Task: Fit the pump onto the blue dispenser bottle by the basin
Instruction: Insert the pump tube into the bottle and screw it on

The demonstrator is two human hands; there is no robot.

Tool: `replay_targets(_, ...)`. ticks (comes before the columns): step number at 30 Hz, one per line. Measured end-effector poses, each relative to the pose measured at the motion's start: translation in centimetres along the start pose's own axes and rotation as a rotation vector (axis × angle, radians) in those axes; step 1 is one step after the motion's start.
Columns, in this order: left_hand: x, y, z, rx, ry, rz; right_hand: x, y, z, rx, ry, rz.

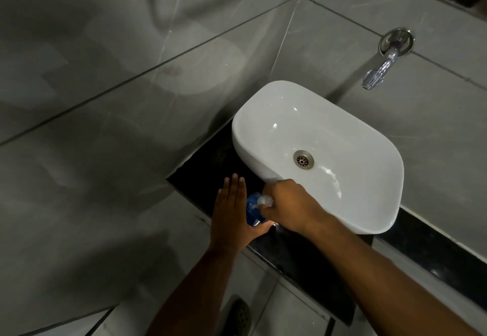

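The blue dispenser bottle (pixel 252 210) stands on the black counter (pixel 295 256) just left of the white basin (pixel 369 177). My left hand (pixel 232 214) lies flat against the bottle's left side, fingers straight and together, the palm and thumb cupping its base. My right hand (pixel 287 206) is closed over the bottle's top, fingers pinching the clear white pump (pixel 264 200). Only a small part of the pump shows between the fingers; the bottle's neck is hidden.
A chrome tap (pixel 382 67) juts from the tiled wall above the basin, which has a metal drain (pixel 303 159). Grey wall tiles close in on the left. A dark sandal (pixel 238 314) shows on the floor below the counter edge.
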State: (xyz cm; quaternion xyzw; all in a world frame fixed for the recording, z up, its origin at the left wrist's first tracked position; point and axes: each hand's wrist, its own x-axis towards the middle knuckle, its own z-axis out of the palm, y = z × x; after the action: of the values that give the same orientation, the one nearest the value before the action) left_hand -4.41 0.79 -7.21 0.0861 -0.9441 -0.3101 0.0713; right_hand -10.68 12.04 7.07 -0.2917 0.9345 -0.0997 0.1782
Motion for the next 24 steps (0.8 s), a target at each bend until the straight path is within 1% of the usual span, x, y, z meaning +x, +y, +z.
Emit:
replay_targets(5, 0.6, 0.4, -0.1, 0.012, 0.012, 0.020, 0.2, 1.1, -1.2, 0.111, -0.066, -0.056)
replay_targets(8, 0.4, 0.5, -0.1, 0.011, 0.033, 0.033, 0.7, 1.1, -1.8, 0.078, -0.142, -0.140)
replay_targets(10, 0.3, 0.5, 0.0, -0.005, 0.048, 0.035, 0.7, 0.9, -2.0, 0.041, -0.171, -0.139)
replay_targets(13, 0.4, 0.6, -0.1, -0.005, 0.068, 0.040, 0.8, 0.4, -1.8, -0.074, -0.150, -0.100)
replay_targets(15, 0.4, 0.6, 0.0, -0.015, 0.081, 0.041, 0.8, 0.3, -1.8, -0.107, -0.116, -0.079)
replay_targets(17, 0.4, 0.7, 0.1, -0.019, 0.089, 0.046, 0.6, 0.5, -1.7, -0.072, -0.095, -0.081)
replay_targets(21, 0.4, 0.5, 0.1, -0.042, 0.094, 0.041, 0.3, 1.2, -1.4, 0.017, -0.131, -0.134)
replay_targets(24, 0.4, 0.5, 0.2, -0.027, 0.103, 0.041, 0.5, 1.5, -1.2, 0.046, -0.102, -0.096)
